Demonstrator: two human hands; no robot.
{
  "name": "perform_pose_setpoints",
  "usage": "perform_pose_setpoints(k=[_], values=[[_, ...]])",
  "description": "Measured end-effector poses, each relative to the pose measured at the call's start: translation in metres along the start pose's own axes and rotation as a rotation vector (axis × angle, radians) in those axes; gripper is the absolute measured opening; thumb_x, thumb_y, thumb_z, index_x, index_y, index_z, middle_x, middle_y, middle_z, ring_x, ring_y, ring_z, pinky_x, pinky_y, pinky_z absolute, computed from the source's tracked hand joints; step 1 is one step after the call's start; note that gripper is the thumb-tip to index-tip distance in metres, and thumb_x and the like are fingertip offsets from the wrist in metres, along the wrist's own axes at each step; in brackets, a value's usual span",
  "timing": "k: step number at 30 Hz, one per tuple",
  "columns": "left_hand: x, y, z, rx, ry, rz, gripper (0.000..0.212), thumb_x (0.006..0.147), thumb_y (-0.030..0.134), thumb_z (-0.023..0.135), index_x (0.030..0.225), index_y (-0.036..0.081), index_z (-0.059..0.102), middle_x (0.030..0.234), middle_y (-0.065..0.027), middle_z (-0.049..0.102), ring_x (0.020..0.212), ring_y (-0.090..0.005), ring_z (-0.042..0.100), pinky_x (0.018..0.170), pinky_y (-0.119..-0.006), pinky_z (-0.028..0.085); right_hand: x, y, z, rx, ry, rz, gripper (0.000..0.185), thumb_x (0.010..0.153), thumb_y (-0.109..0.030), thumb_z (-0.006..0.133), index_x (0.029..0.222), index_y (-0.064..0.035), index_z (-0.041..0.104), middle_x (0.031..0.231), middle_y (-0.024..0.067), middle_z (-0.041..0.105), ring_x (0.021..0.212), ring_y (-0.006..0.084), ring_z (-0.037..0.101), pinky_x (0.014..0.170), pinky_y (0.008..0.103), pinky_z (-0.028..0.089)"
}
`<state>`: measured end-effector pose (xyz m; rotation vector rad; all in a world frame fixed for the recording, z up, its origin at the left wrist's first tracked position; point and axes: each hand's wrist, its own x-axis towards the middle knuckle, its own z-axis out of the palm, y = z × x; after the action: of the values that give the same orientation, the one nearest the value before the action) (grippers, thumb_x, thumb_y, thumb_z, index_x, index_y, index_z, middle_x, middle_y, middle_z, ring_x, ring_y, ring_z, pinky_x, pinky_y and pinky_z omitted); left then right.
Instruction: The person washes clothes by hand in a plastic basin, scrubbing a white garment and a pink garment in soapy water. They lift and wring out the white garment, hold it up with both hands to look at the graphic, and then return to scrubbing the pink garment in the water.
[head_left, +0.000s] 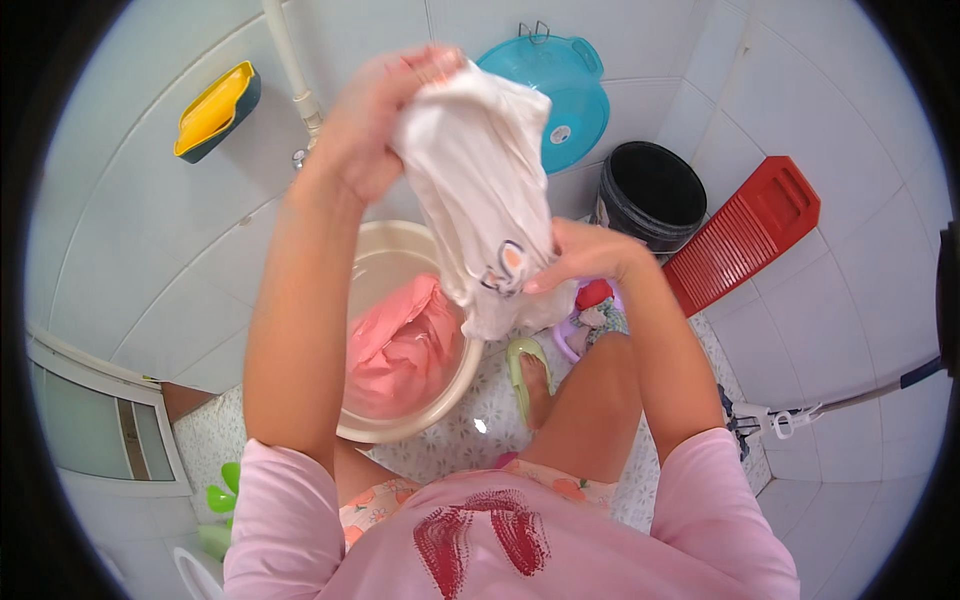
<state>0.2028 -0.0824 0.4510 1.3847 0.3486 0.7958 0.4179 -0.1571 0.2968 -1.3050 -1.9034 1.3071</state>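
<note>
A white cloth garment (480, 165) with a small dark and orange print hangs stretched between my two hands. My left hand (379, 112) grips its upper end, raised high before the wall. Lower down, my right hand (581, 255) holds the side of the garment near the print. Beneath it stands a cream plastic basin (457, 397) with water in it. Wet pink fabric (409, 352) lies bunched in that water. The garment's lower edge hangs beside the basin's right rim and covers part of it.
A turquoise basin (577, 112) hangs on a wall hook. Right of it stand a black bucket (652, 195) and a red washboard (750, 232) leaning on the tiles. A purple basin (564, 345) holds clothes by my knee. A yellow soap dish (217, 112) is fixed at left, near a white pipe (289, 60).
</note>
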Motion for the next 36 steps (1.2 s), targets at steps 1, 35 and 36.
perform_pose_setpoints(k=[1, 35, 36], values=[[0.011, -0.003, -0.006, 0.005, 0.009, -0.005, 0.019, 0.087, 0.025, 0.058, 0.089, 0.007, 0.058, 0.083, 0.0028, 0.057, 0.073, -0.0062, 0.055, 0.065, -0.022, 0.045, 0.001, -0.004, 0.009, 0.006, -0.008, -0.004, 0.056, 0.069, -0.025, 0.076, 0.112, 0.0028, 0.056, 0.104, 0.0106, 0.062, 0.092, 0.0156, 0.058, 0.082, 0.0272, 0.044], [-0.115, -0.123, -0.026, 1.159, 0.088, 0.472, 0.014, 0.069, 0.009, 0.07, 0.083, 0.009, 0.067, 0.078, -0.0022, 0.059, 0.072, -0.0199, 0.056, 0.062, -0.031, 0.046, 0.015, -0.024, 0.087, 1.207, -0.005, -0.218, 0.078, 0.063, 0.012, 0.056, 0.134, -0.0013, 0.026, 0.124, 0.0115, 0.048, 0.114, 0.0215, 0.049, 0.097, 0.0353, 0.038], [-0.114, -0.123, -0.026, 1.162, 0.095, 0.467, 0.014, 0.069, 0.007, 0.07, 0.082, 0.008, 0.066, 0.078, -0.0027, 0.06, 0.07, -0.0191, 0.056, 0.061, -0.03, 0.046, 0.016, -0.022, 0.089, 1.209, -0.021, -0.204, 0.079, 0.064, 0.011, 0.058, 0.134, -0.0016, 0.025, 0.123, 0.0112, 0.048, 0.114, 0.0213, 0.05, 0.097, 0.0352, 0.039]])
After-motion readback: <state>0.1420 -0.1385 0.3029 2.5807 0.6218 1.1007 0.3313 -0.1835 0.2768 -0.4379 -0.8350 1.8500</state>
